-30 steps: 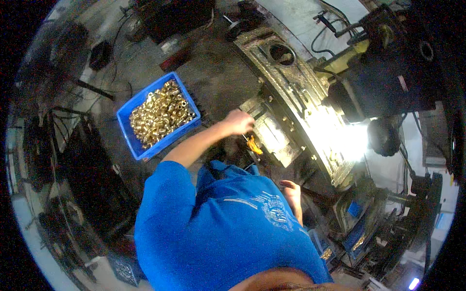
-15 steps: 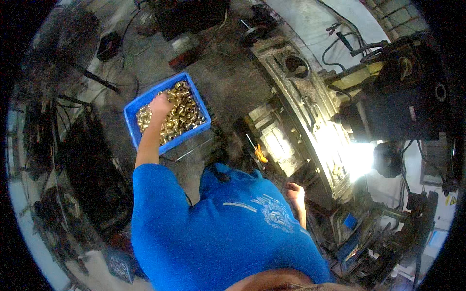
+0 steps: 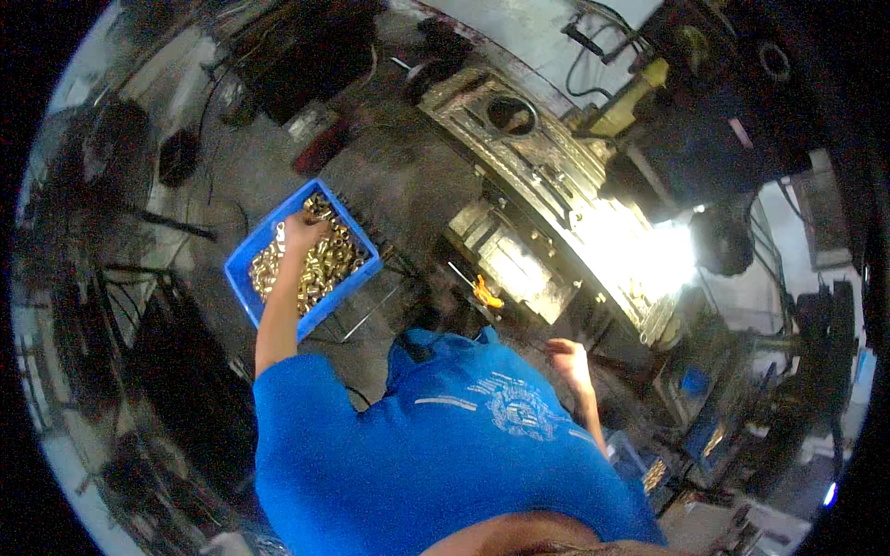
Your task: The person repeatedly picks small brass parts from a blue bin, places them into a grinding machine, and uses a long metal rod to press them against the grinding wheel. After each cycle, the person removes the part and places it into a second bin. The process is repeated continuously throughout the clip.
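Observation:
My left hand (image 3: 303, 233) is down in a blue plastic bin (image 3: 243, 285), touching a heap of small brass fittings (image 3: 323, 272). Its thumb and fingers look spread among the pieces, and the fingertips are partly hidden. At my right side, apart from the bin, my right hand (image 3: 569, 363) is held with its fingers curled; whatever may be inside them does not show. Close to that hand, an orange-handled tool with a thin metal shaft (image 3: 486, 293) lies beside the machine's bright metal block (image 3: 519, 269).
A large machine with a long metal bed (image 3: 547, 171) stands to the right under a glaring lamp (image 3: 675, 255). A dark red box (image 3: 320, 146) lies on the floor beyond the bin. Small bins with brass pieces (image 3: 654, 474) are at lower right. Dark equipment lines the left.
The view has turned, so the bin and the machine sit differently in it. My left hand's fingers look more spread among the fittings. My right hand stays curled beside me.

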### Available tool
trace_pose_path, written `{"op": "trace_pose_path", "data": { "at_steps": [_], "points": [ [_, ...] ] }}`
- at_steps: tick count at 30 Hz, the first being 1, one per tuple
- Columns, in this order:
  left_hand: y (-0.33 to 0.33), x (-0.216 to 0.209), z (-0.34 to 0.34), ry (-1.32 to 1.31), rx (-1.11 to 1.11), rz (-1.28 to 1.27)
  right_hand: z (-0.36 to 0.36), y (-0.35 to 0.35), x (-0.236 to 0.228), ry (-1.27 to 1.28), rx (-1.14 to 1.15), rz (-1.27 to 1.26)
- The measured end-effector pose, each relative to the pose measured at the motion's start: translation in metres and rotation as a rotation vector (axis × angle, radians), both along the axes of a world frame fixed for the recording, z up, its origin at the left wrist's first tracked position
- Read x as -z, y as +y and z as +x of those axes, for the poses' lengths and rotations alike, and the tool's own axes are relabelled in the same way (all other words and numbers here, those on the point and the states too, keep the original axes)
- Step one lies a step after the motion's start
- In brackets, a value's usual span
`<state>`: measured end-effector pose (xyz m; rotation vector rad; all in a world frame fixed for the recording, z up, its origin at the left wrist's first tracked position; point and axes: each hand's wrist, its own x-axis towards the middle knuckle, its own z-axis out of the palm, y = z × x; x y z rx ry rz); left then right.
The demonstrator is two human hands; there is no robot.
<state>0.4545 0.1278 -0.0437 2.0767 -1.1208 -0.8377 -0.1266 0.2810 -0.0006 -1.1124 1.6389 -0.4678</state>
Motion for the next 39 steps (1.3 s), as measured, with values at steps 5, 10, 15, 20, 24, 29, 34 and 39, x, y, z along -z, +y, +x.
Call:
{"op": "trace_pose_path", "data": {
  "at_steps": [5, 10, 15, 20, 24, 29, 34, 39],
  "points": [
    [-0.020, -0.050, -0.148, 0.189, 0.483, -0.345, 0.061, -0.039, -0.033, -0.467, 0.106, -0.294],
    [0.006, -0.113, -0.307, 0.300, 0.801, -0.581, 0.112, -0.075, -0.102, -1.030, 0.428, -0.130],
    [0.027, -0.121, -0.371, 0.265, 0.864, -0.761, 0.090, -0.058, -0.088, -1.265, 0.586, -0.402],
    [0.030, -0.122, -0.385, 0.216, 1.067, -0.727, 0.073, -0.043, -0.080, -1.039, 0.666, -0.470],
    [0.033, -0.135, -0.391, 0.028, 1.135, -0.703, 0.058, -0.036, -0.070, -0.868, 0.533, -0.581],
    [0.033, -0.136, -0.408, -0.072, 1.263, -0.782, 0.053, -0.039, -0.066, -0.886, 0.497, -0.604],
    [0.033, -0.125, -0.413, -0.081, 1.257, -0.768, 0.048, -0.041, -0.053, -0.901, 0.567, -0.533],
    [0.007, -0.117, -0.423, -0.046, 1.143, -0.654, 0.015, -0.046, -0.035, -0.745, 0.725, -0.545]
  ]
}}
